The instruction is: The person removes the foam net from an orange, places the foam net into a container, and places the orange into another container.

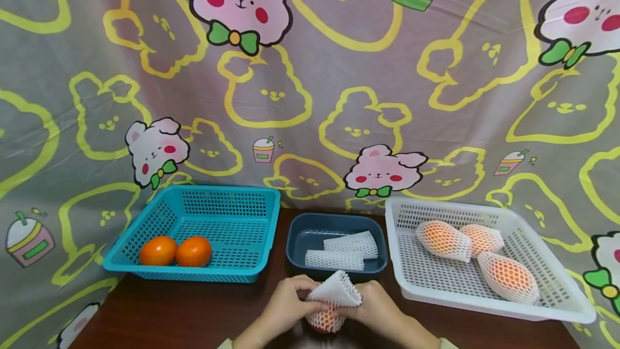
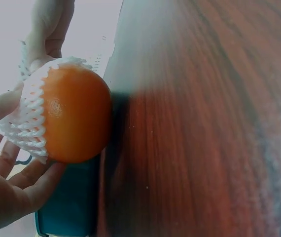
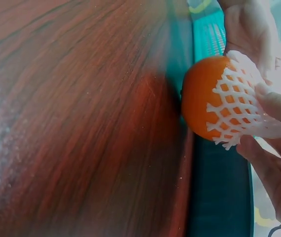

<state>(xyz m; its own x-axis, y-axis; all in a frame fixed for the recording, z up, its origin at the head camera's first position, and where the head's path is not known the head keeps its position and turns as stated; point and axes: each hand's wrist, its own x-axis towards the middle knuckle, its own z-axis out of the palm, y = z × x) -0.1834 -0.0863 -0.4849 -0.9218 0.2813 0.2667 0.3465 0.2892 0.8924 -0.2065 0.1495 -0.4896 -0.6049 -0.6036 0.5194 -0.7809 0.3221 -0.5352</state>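
Left hand point(image 1: 288, 304) and right hand point(image 1: 377, 309) hold the half-on foam net point(image 1: 339, 291); uneven pulling could drop the fruit point(image 2: 80, 114) toward six o'clock.

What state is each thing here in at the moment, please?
Held orange fruit: partly covered by foam net sleeve
Left hand: holding sleeved fruit
Right hand: pinching sleeve
Teal basket: holding two bare orange fruits
Dark blue tray: holding two empty foam net sleeves
White basket: holding three sleeved orange fruits

Smooth, glossy fruit point(image 2: 79, 116); matt, ridged foam net point(image 1: 337, 290); plastic tray point(image 1: 305, 236) and baskets point(image 1: 232, 272); shiny wood-grain table point(image 2: 190, 128); creased cloth backdrop point(image 1: 310, 63).
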